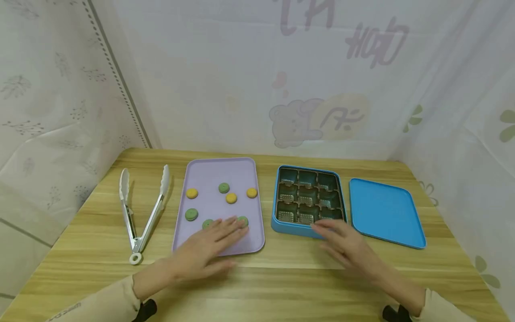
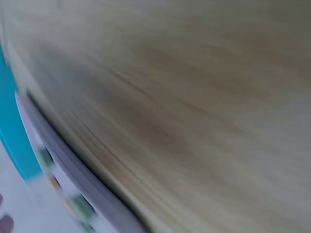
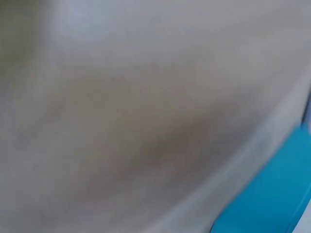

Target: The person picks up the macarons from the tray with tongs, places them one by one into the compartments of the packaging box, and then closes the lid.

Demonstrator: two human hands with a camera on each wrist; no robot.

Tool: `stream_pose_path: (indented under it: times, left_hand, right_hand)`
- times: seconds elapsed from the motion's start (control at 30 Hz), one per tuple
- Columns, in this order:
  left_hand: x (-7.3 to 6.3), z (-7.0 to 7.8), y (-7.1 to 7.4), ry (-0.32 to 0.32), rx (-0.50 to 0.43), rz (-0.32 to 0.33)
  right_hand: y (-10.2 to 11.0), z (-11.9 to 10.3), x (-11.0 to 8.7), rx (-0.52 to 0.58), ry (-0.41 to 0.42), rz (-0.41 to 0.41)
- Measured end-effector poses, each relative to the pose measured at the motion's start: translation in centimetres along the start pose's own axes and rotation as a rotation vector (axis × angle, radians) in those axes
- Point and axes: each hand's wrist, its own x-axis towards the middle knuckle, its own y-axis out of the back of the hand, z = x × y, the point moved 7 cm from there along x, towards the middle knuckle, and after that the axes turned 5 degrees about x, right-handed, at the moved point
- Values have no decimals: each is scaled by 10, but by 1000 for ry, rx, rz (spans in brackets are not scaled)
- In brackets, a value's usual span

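Note:
My left hand hovers over the near edge of a lilac tray, fingers extended and partly covering the green macarons at the front. Several green and three yellow macarons lie spread on that tray. Beside the front right corner of a blue box is my right hand, its fingers loosely extended with nothing held. Inside the box sits a dark insert divided into bare compartments. The left wrist view shows the tray's rim blurred, and the right wrist view catches the box's blue side.
Metal tongs with white tips lie spread apart to the left of the tray. Flat on the wooden table, right of the box, rests a blue lid. Printed cloth hangs behind and at both sides.

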Motion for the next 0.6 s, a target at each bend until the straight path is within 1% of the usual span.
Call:
stream_pose_path:
  times: [0.07, 0.1, 0.13, 0.2, 0.23, 0.27, 0.3, 0.33, 0.37, 0.4, 0.47, 0.53, 0.6]
  left_hand:
    - [-11, -25, 14, 210, -50, 120]
    - [-18, -40, 20, 324, -94, 180]
    - [-27, -55, 27, 434, -139, 234]
    - [-49, -84, 37, 654, -217, 309]
    - [-62, -97, 40, 765, -246, 322]
    - [-75, -109, 42, 859, -278, 326]
    - [-88, -119, 44, 941, -305, 321]
    - [-100, -127, 44, 1016, -319, 302]
    - [-112, -134, 43, 1076, -325, 279]
    - [-121, -139, 42, 1122, -314, 260]
    - [-135, -148, 40, 1188, -276, 218]
    - [-143, -154, 38, 1229, -219, 176]
    - [-146, -159, 37, 1266, -174, 130]
  right_hand:
    - [16, 27, 1, 9, -167, 115]
    - [22, 41, 0, 9, -255, 156]
    - [27, 55, -2, -4, -347, 176]
    - [33, 77, -6, -45, -500, 179]
    - [33, 87, -8, -68, -563, 164]
    - [33, 95, -9, -84, -613, 141]
    - [32, 101, -11, -103, -648, 115]
    - [31, 107, -11, -106, -678, 88]
    - [29, 111, -12, -103, -702, 65]
    - [26, 115, -12, -102, -721, 44]
    - [22, 122, -13, -85, -753, 18]
    - [16, 127, -13, -64, -780, 0]
    - [10, 131, -14, -51, -811, -16]
